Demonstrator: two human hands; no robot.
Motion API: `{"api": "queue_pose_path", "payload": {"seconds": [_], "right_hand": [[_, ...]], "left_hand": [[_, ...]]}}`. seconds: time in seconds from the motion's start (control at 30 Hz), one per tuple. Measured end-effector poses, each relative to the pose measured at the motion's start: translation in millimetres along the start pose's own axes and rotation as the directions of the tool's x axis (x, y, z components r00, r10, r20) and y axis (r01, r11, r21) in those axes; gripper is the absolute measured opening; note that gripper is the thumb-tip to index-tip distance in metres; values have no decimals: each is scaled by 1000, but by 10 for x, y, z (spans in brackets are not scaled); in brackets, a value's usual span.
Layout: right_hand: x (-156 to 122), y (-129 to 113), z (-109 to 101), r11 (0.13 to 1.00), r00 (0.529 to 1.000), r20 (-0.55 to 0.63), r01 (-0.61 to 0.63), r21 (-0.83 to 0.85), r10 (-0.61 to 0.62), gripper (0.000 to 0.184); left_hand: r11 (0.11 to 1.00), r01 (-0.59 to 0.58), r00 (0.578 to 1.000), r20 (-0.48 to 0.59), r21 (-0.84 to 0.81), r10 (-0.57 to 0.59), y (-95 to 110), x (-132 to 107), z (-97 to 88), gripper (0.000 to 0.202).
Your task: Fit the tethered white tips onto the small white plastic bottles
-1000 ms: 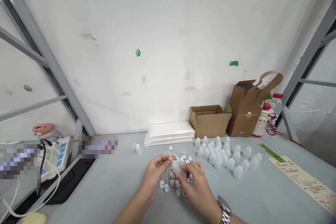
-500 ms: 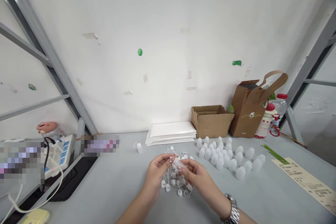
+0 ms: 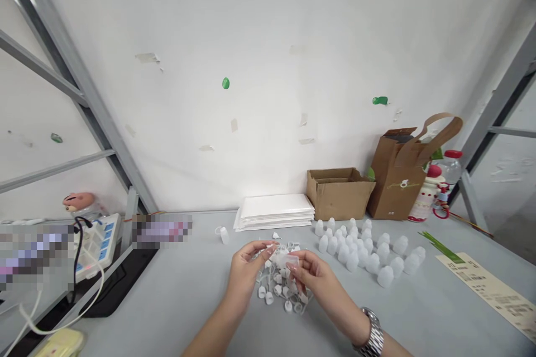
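Between the fingertips of my right hand (image 3: 312,273) is a small translucent plastic bottle (image 3: 292,260), lying nearly sideways with its neck end toward the left. My left hand (image 3: 249,265) pinches a small white strapped cap (image 3: 273,250) close to that neck end; the fingers partly hide it. Under both hands spreads a pile of white caps with ring straps (image 3: 277,291). One loose cap (image 3: 275,236) lies just behind the pile. To the right stand several bare translucent bottles (image 3: 352,259). A single bottle with its cap strap attached (image 3: 224,235) stands at the left.
Behind are a stack of white envelopes (image 3: 274,212), an open cardboard box (image 3: 341,195) and a brown paper bag (image 3: 396,184). A printed paper strip (image 3: 488,287) lies right. At left are a power strip (image 3: 98,248) with cables and a black mat (image 3: 121,284).
My hands have drawn slightly apart, and the bottle has turned more level. The loose cap behind the pile now shows apart from my left fingers. The whole view has shifted a little.
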State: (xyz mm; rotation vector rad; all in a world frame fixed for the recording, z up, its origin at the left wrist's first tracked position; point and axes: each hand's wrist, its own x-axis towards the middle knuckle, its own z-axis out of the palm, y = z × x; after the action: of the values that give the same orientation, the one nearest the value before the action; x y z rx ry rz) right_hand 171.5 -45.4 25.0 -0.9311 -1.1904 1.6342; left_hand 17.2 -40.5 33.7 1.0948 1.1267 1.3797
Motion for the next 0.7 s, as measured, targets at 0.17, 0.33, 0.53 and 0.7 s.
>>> {"api": "queue_pose_path", "payload": {"seconds": [0.17,0.33,0.53,0.7], "right_hand": [[4,26,31,995,1000,17,25,-99,-23,39],[-14,34,35,993,992,-97,70,-96,-79,37],[-81,85,21,921,937,-179,235,-311,-299,30],[-148,96,42,841,919,-123,280,-463,-374,28]], "left_hand": [[997,65,997,36,-31,-64,-63,-18,59,18],[981,74,997,-16,-181,-78,-70,-5,34,21],[925,174,983,2,-337,-184,-106,34,-15,25],[933,204,979,81,-297,-188,-100,-2,9,23]]}}
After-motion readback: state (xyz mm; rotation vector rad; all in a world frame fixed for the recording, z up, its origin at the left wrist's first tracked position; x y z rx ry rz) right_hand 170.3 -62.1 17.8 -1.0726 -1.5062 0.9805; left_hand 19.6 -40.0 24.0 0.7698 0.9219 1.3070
